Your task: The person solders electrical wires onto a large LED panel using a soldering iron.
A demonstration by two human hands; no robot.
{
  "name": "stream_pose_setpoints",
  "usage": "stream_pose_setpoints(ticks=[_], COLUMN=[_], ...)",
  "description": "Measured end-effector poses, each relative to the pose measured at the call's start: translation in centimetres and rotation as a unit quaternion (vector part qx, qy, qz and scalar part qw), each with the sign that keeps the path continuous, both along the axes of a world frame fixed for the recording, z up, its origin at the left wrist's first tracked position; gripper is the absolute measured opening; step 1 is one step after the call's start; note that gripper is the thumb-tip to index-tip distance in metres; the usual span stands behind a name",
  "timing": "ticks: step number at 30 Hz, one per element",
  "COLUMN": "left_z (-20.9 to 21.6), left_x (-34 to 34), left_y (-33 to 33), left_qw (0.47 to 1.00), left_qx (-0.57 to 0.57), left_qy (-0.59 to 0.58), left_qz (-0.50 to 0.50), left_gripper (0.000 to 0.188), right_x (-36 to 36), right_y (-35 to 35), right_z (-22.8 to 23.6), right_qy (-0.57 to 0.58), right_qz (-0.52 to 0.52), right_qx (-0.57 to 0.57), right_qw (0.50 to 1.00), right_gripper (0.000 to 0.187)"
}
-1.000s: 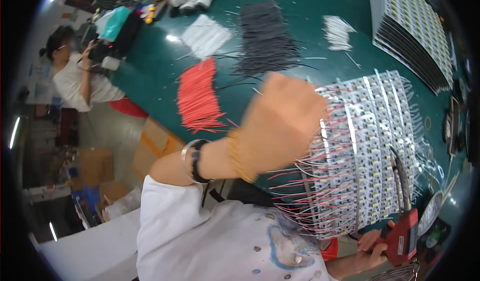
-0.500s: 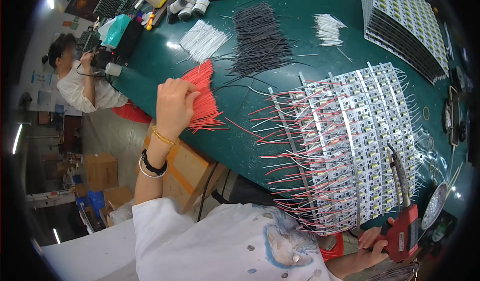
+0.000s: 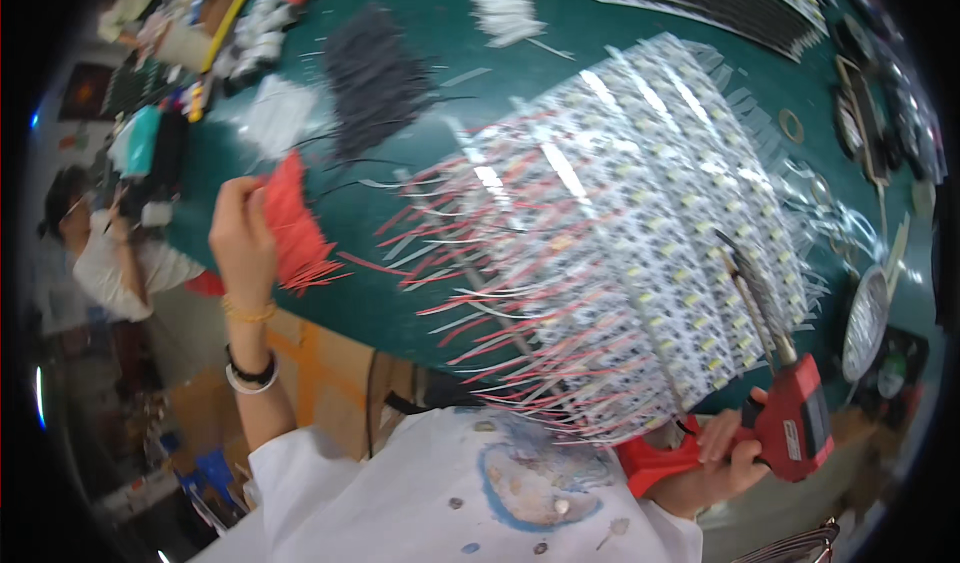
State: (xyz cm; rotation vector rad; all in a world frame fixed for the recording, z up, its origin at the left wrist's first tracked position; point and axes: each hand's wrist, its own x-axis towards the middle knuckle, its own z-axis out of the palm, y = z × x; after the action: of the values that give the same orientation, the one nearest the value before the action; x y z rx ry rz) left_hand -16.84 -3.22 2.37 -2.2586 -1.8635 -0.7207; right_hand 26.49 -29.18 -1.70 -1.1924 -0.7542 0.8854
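My left hand (image 3: 243,243) is at the left edge of a pile of short red wires (image 3: 296,225). Its fingers are curled together, and blur hides whatever is between them. My right hand (image 3: 728,451) is wrapped round the handle of a red soldering gun (image 3: 797,418), whose metal barrel and tip point up over the boards. Several strips of small circuit boards (image 3: 640,233) lie side by side under long metal bars. Red and white wires (image 3: 490,338) stick out from their left side.
Beyond the red pile lie black wires (image 3: 375,81) and two bundles of white wires (image 3: 508,11). Stacked boards (image 3: 715,3) stand at the far right. A round metal dish (image 3: 866,323) and rubber bands are on the right. Another person (image 3: 115,258) sits at the left.
The view has turned, so the boards and wire piles appear farther left and higher, with blur. My left hand stays by the red wires; my right hand still grips the soldering gun.
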Motion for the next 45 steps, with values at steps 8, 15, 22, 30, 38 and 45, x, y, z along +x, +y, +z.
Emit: stream_pose_setpoints(ticks=[8,15,22,30,38,45], left_z=[-0.6,2.9,1.1,-1.6,-2.3,-2.5], left_x=[-1.4,9.4,20.7,23.9,24.1,24.1], left_y=[-0.8,-3.2,-3.2,-3.9,-3.7,-3.7], left_qw=[0.996,0.912,0.884,0.896,0.909,0.911], left_qx=[-0.036,-0.258,-0.249,-0.231,-0.201,-0.204], left_qy=[0.065,-0.317,-0.242,-0.222,-0.207,-0.184], left_qz=[0.046,-0.048,-0.314,-0.307,-0.301,-0.306], left_gripper=[0.011,0.019,0.005,0.007,0.011,0.011], right_x=[-0.2,0.4,0.4,-0.5,-0.3,0.3], right_y=[0.1,0.7,0.8,0.1,1.4,-0.2], right_z=[0.5,0.6,1.0,0.3,0.5,-0.7], right_qy=[-0.011,0.003,-0.011,-0.018,0.009,0.016], right_qz=[-0.019,-0.012,0.051,-0.023,0.052,0.068], right_qx=[-0.016,-0.028,-0.016,-0.001,0.011,0.031], right_qw=[1.000,1.000,0.998,1.000,0.999,0.997], right_gripper=[0.072,0.076,0.073,0.075,0.073,0.066])
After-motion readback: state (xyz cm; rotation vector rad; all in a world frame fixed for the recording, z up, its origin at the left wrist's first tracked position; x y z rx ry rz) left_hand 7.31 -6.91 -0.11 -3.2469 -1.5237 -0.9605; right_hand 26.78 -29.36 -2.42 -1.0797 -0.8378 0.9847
